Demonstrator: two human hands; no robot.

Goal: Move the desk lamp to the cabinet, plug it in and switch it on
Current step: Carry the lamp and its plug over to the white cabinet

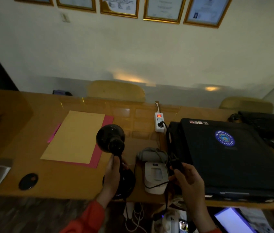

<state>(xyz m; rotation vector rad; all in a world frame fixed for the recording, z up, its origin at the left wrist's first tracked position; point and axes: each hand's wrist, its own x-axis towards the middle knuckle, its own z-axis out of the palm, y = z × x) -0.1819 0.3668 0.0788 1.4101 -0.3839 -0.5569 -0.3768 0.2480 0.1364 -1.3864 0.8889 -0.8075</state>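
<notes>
A black desk lamp point(110, 138) stands near the front edge of the wooden desk point(62, 179), its round shade facing away from me and unlit. My left hand point(112, 174) grips the lamp's neck just above its round base point(126, 184). My right hand point(187, 179) holds a small black block on the lamp's cord point(176, 164), which looks like the inline switch. A white power strip point(159, 122) with a lit red switch lies further back, with a black plug point(161, 123) in it.
A closed black laptop point(225, 157) with a blue round sticker lies to the right. A white blood pressure monitor point(155, 175) sits between my hands. A yellow sheet on pink paper point(75, 137) lies to the left. Two chair backs stand behind the desk.
</notes>
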